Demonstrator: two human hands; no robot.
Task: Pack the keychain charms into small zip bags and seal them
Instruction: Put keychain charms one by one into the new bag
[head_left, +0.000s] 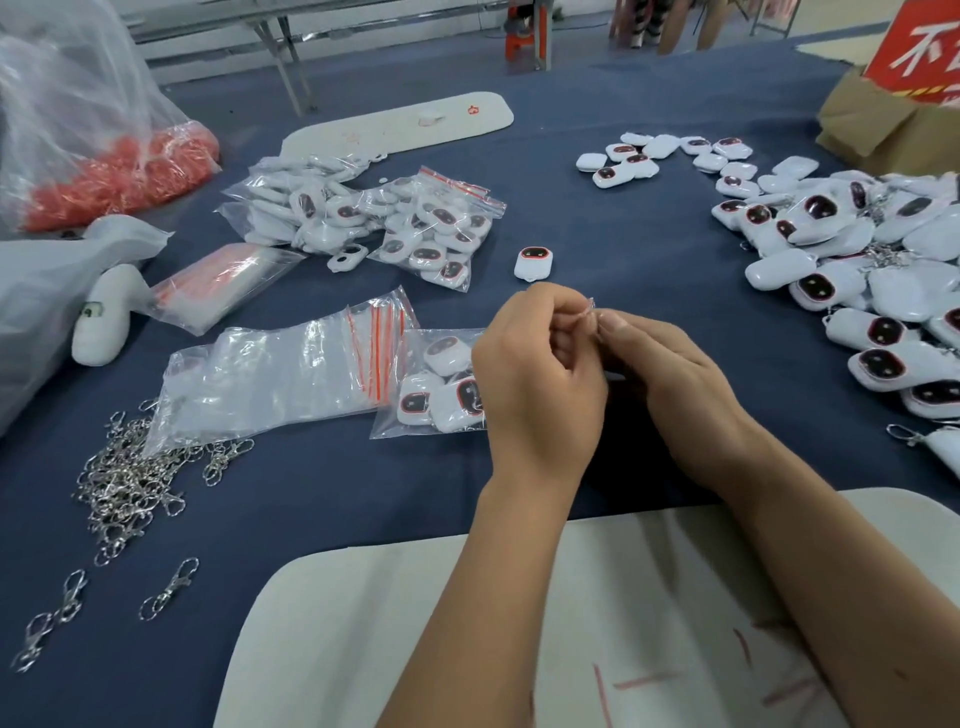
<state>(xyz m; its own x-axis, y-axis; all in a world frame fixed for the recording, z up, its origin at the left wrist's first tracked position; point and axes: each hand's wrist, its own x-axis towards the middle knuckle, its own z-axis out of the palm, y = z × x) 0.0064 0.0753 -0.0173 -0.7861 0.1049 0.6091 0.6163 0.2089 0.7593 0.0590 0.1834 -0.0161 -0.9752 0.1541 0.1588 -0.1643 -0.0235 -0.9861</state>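
both your hands, left hand (540, 374) and right hand (670, 374), have a pinching grip on a small zip bag (589, 310) above the bench (597, 228), and the nearest loose charm (533, 262) sits just beyond your left fingertips.

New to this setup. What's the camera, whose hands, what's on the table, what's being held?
There is one view, from a camera worn on the person's head, looking down at their own bare hands; no robot is involved. The left hand and right hand meet, pinching something small and clear, probably a zip bag. On the blue table lie loose charms, filled bags, empty zip bags and metal clasps.
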